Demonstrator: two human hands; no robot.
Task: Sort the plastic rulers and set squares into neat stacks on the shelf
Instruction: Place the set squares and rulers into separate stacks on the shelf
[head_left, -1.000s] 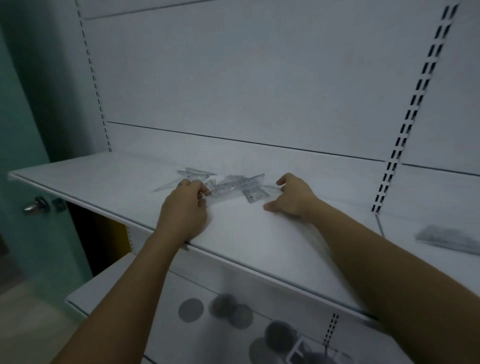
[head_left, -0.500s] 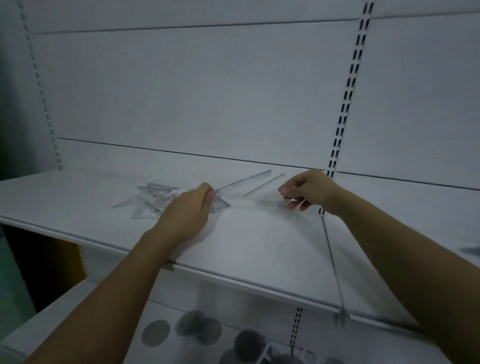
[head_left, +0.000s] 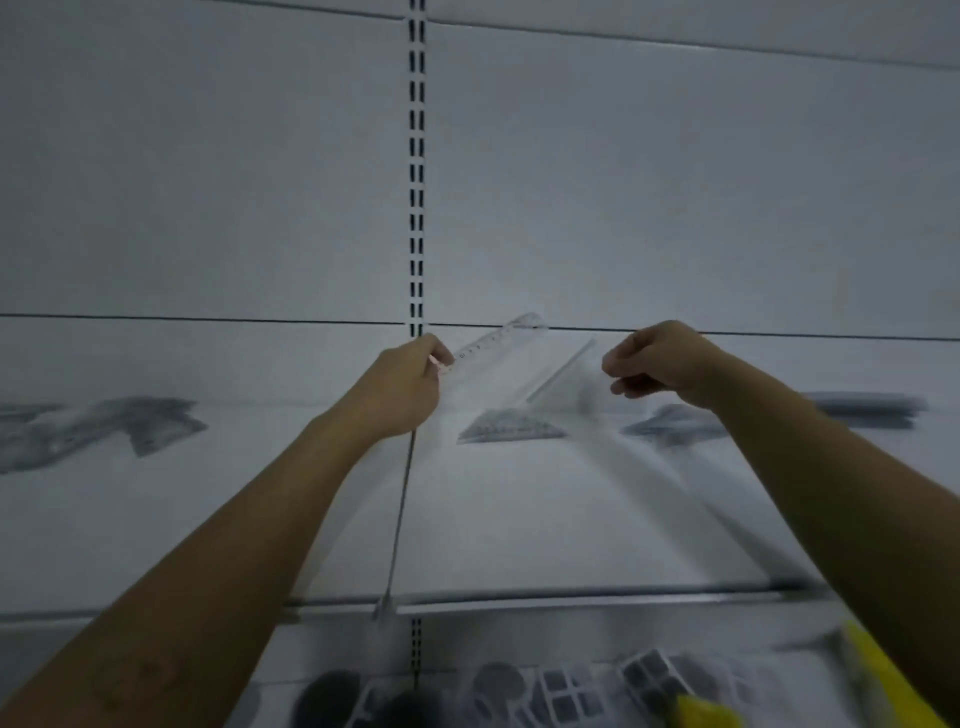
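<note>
Left grip (head_left: 410, 387) is pinching the near end of a long clear plastic ruler (head_left: 496, 340), with the fingers curled round it. The ruler is pointing up and to the right, lifted off the shelf, and its far tip is crossing the back-panel seam. Right grip (head_left: 657, 364) is hovering at similar height, fingers curled. A faint transparent edge (head_left: 561, 371) is showing just left of it, but blur is hiding whether the grip has hold of that piece: cannot tell.

Between and below the two grips, a small stack of clear triangular set squares (head_left: 509, 427) is lying on the white shelf (head_left: 519, 519). A second blurred pile (head_left: 670, 423) is sitting just right of it, and a flat stack of rulers (head_left: 867, 408) is lying further right. An unsorted heap (head_left: 93, 428) is lying far left, beyond the thin wire divider (head_left: 400, 519).

Handling, as a judgement: the ruler is likely light, thin, fairly stiff, smooth-faced and slippery. An end pinch is inviting swing, so holding by both long edges nearer mid-length is looking safer when laying it flat.
</note>
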